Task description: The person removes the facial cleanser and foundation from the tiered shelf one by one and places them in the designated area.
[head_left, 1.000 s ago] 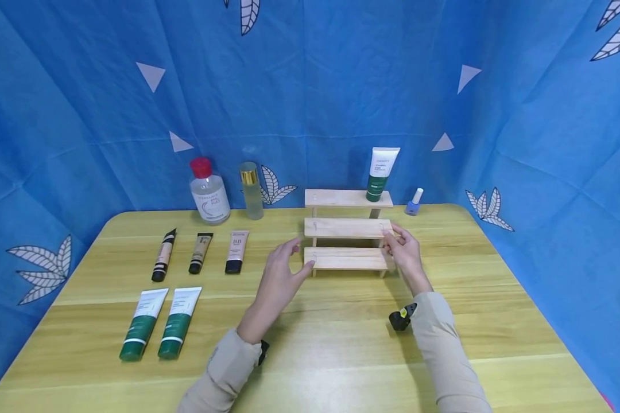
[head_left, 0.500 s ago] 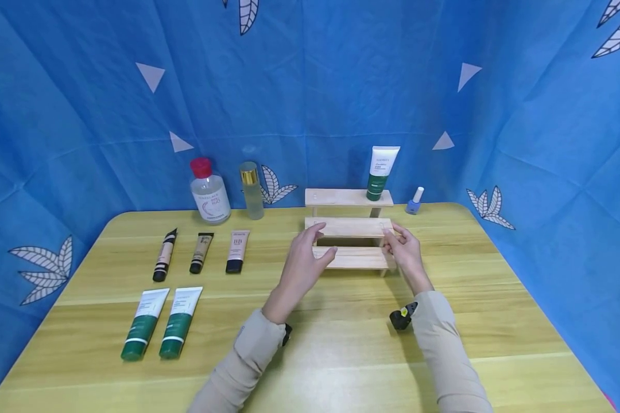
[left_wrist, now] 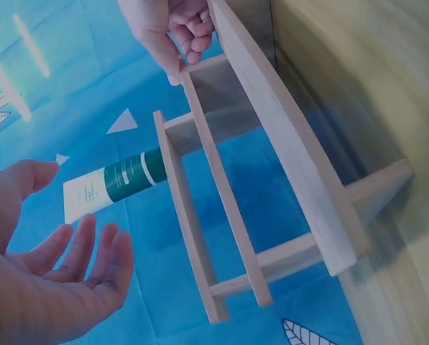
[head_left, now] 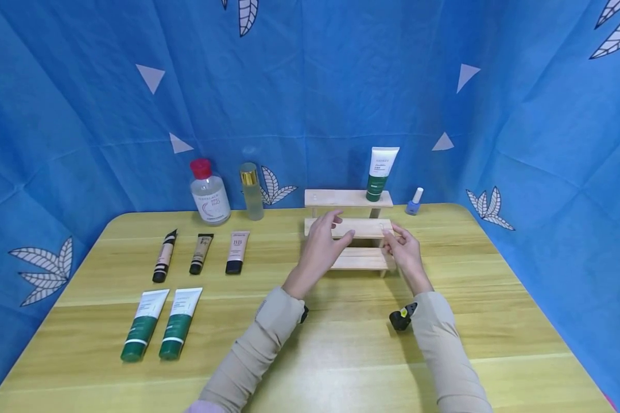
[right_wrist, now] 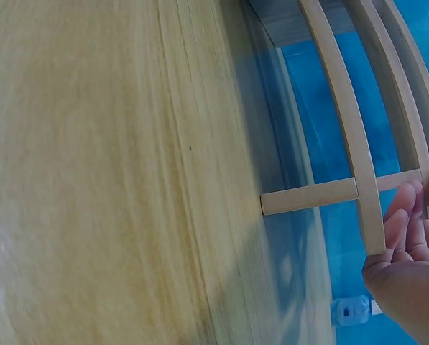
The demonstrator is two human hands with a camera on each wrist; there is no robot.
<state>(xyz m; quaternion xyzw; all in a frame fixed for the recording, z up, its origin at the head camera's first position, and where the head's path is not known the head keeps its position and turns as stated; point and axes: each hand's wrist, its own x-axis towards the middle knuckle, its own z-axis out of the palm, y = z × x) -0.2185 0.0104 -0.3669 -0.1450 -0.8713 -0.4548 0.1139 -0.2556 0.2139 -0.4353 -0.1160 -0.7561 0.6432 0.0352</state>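
Note:
A three-tier wooden display stand is at the back of the table, right of centre. On the right end of its top board a white-and-green squeeze tube stands on its cap. My right hand grips the right end of the middle board; the right wrist view shows its fingers curled there by the side strut. In front of the stand's left half is my left hand, thumb and fingers spread apart with nothing between them. It overlaps the left ends of the lower two boards in the head view.
A blue nail polish bottle stands right of the stand. At the back left are a red-capped bottle and a gold-collared bottle. Three small tubes and two green-and-white tubes lie on the left. A blue curtain encloses the table.
My left hand has moved right and slightly up, from beside the stand's left end to in front of its boards. My right hand and the stand have stayed in place.

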